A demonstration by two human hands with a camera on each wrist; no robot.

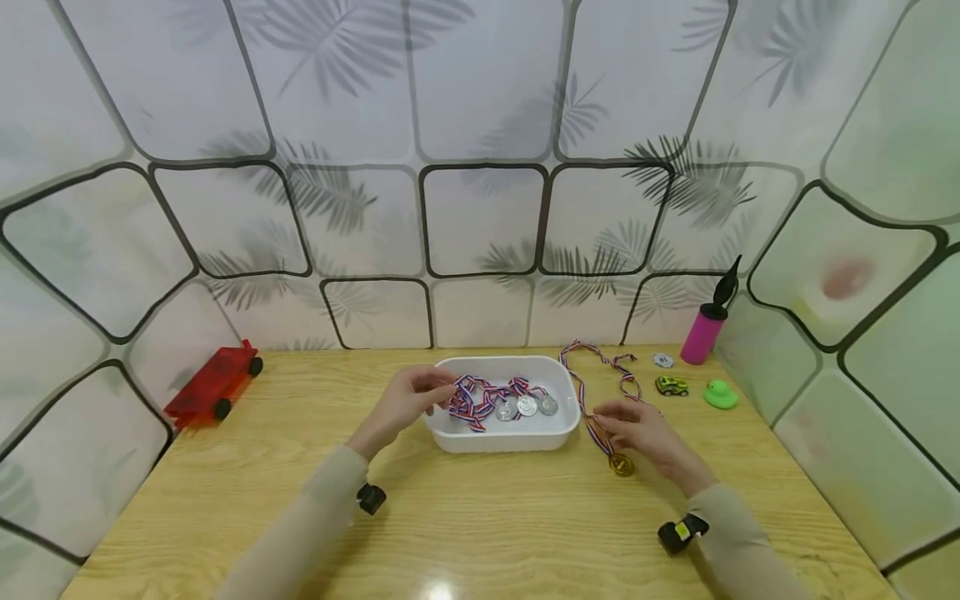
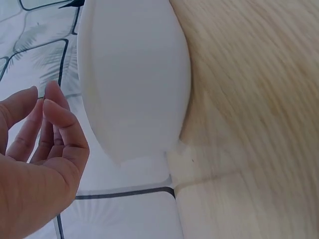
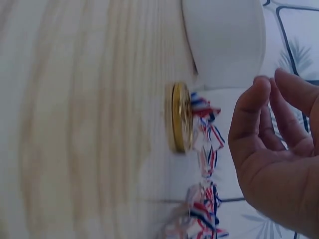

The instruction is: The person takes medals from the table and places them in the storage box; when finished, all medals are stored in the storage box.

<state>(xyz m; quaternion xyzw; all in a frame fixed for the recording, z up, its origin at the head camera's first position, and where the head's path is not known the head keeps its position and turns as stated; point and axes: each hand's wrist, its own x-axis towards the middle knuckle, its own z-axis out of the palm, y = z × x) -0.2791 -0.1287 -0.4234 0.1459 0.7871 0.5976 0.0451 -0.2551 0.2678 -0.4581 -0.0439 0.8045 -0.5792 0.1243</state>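
Medals fill the white tray (image 1: 450, 436) at the middle of the wooden desk (image 1: 480, 533); 3 silver medals (image 1: 527, 406) lie inside it, their red, white and blue ribbons (image 1: 480, 397) bunched toward the tray's left end; the left hand (image 1: 408, 400) hovers at that left rim, fingertips at the bunched ribbons in the head view, though whether they pinch them cannot be told; in the left wrist view its fingers (image 2: 60, 122) are loosely bent with nothing between them, the tray's outer wall (image 2: 134, 79) just beside.

A gold medal (image 1: 621, 464) lies on the desk just right of the tray's front corner; its striped ribbon (image 1: 600, 367) loops back toward the wall; the right hand (image 1: 637, 429) sits over that ribbon just above the medal, fingers relaxed and slightly curled; the right wrist view shows the gold medal (image 3: 180, 118) edge-on with the ribbon (image 3: 207, 149) beside it and the fingers (image 3: 254, 107) near but apart from both.

Behind, on the right: a pink pump (image 1: 705, 329), a small silver disc (image 1: 662, 360), a yellow-green toy car (image 1: 672, 385) and a green rubber duck (image 1: 720, 395); a red toy vehicle (image 1: 213, 383) rests at the desk's far left.
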